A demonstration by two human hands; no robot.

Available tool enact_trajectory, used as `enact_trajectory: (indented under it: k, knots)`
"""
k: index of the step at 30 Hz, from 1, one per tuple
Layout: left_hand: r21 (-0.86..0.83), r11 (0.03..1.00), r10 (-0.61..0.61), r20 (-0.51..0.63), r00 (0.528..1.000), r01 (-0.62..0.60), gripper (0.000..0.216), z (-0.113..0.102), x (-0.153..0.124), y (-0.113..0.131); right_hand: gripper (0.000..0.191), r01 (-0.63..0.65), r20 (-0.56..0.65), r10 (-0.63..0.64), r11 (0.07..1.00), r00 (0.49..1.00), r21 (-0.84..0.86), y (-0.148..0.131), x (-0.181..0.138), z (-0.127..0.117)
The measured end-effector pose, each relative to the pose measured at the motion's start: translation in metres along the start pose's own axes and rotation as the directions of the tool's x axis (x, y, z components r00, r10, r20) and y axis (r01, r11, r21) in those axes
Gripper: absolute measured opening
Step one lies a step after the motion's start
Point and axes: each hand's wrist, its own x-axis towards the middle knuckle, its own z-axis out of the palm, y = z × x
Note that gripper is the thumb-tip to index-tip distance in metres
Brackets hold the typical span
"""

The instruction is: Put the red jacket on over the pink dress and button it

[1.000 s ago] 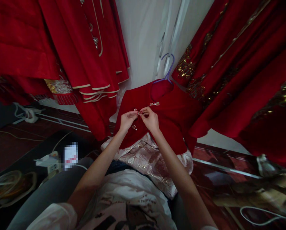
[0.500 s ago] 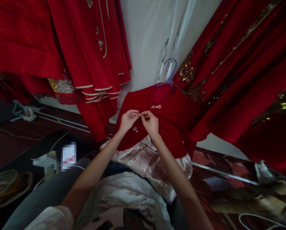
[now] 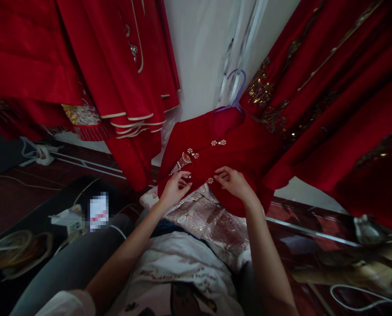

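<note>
A red jacket (image 3: 199, 131) hangs on a purple hanger (image 3: 238, 90) and drapes toward my lap. Its front carries jewelled flower fasteners: one pair (image 3: 219, 142) below the neckline, another cluster (image 3: 193, 153) farther left, beside a beaded tassel brooch (image 3: 183, 160). My left hand (image 3: 175, 189) is at the lower left front, thumb and fingers apart, fingertips by a small shiny piece (image 3: 189, 176). My right hand (image 3: 234, 182) hovers or rests at the lower right front, fingers loosely bent and apart, beside a flower ornament (image 3: 210, 180). Whether its fingertips touch the cloth, I cannot tell.
Pale pink shiny fabric (image 3: 205, 215) lies across my lap under the jacket. More red garments (image 3: 117, 79) hang at left, and gold-decorated ones (image 3: 321, 109) at right. A power strip (image 3: 71, 219) and cables sit on a dark surface at left. A white cabinet (image 3: 199, 48) stands behind.
My hands, earlier together at the middle fastener, have parted and moved lower. The right hand shifted right. The brooch and middle fastener are now uncovered.
</note>
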Motion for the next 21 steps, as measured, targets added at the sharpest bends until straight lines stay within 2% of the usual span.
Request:
enact_trajectory:
  k: [3,8,13,18,21]
  knots:
    - [-0.016,1.000,0.009,-0.040,0.999,-0.010,0.031,0.011,0.004,-0.005,0.024,0.030,0.030,-0.029,0.999,0.999,-0.024,0.004,0.007,0.019]
    - [0.052,0.998,-0.029,-0.159,0.987,0.038,0.021,0.021,0.012,-0.006,0.017,0.024,0.032,-0.022,0.999,0.999,-0.038,0.011,0.016,0.037]
    - [0.177,0.980,-0.047,-0.231,0.972,0.090,0.021,0.020,0.014,-0.004,0.021,0.003,0.066,-0.011,0.993,0.998,0.115,0.012,0.016,0.027]
    - [0.195,0.972,-0.077,-0.257,0.963,0.129,0.016,0.019,0.014,-0.001,0.023,-0.099,0.307,-0.017,0.928,0.951,0.360,-0.006,0.007,0.009]
    - [0.112,0.988,-0.074,-0.251,0.965,0.104,0.014,0.016,0.012,0.001,0.024,-0.127,0.356,-0.047,0.884,0.933,0.449,-0.019,0.004,0.009]
